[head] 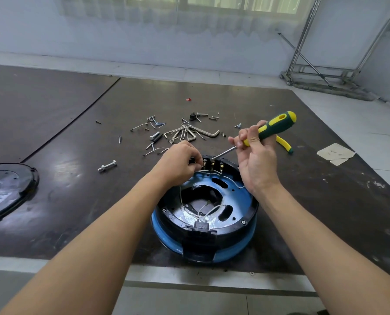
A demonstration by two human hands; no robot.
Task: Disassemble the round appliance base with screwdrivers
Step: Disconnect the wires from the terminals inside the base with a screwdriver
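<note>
Gripping a screwdriver (273,127), your right hand (256,155) has its fingers curled round the ribbed green-and-yellow handle. The thin steel shaft slants down to a row of small brass-coloured terminals (212,164) on the far rim of the round appliance base (234,248).

The base sits on the dark, scuffed table (76,201) at its near edge, directly in front of you. It is a glossy blue bowl shape with a black plastic ring and a blue metal plate pierced by oval slots. Thin white wires (203,210) loop across its open middle.

Your left hand (180,162) rests on the base's far-left rim, fingers bunched and curled at the terminals. You cannot tell whether they pinch anything, because the knuckles hide the fingertips.

Beyond the base lies a scatter of silvery screws, nails and bent hex keys (189,133). A stubby bolt (107,166) with nuts lies to the base's far left. A round black ribbed cover (5,189) lies well to the left. Yellow-handled pliers (284,145) show behind your right hand, partly hidden by it. A torn paper scrap (335,153) lies farther right.
</note>
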